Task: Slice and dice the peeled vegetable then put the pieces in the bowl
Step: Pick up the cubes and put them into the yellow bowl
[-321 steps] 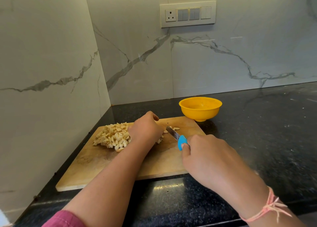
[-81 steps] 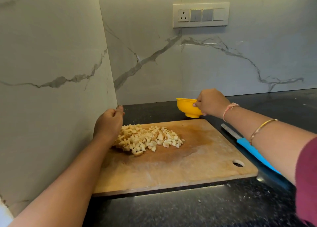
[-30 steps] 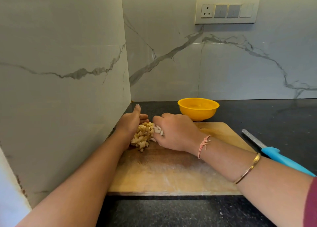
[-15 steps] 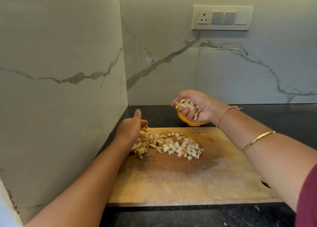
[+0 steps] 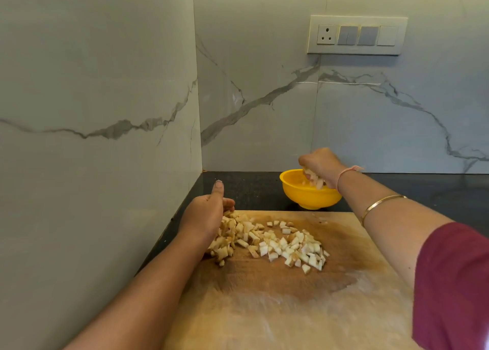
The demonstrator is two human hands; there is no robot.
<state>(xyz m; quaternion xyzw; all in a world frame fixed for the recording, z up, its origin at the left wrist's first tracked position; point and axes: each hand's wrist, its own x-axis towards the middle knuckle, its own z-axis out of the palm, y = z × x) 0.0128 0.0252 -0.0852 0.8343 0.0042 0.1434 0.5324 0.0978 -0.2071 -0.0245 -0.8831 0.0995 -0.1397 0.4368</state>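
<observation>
1. Cutting looks finished: only diced pieces (image 5: 272, 241) lie on the cutting board (image 5: 291, 310), and no whole or sliced vegetable shows anywhere in the frame.
2. Transfer to the bowl (image 5: 293, 191) is under way. The yellow bowl stands on the dark counter (image 5: 251, 188) just beyond the far edge of the board, right of centre.
3. The right hand (image 5: 318, 168) hangs over the bowl's mouth, knuckles up, fingers curled down round a handful (image 5: 313, 181) of pale pieces. They are blurred, so I cannot tell whether any are already dropping.
4. The left hand (image 5: 207, 214) stands on its edge at the left side of the board, thumb up, fingers loosely curved against the pile. It braces the pieces and grips nothing that I can see.
5. Most of the dice are still on the board, spread from the left hand towards the middle.
6. The bowl's inside is mostly hidden by the right hand, so its fill cannot be judged.
7. Remaining, by my reckoning: several more handfuls, then gathering the stray bits near the board's far edge.
</observation>
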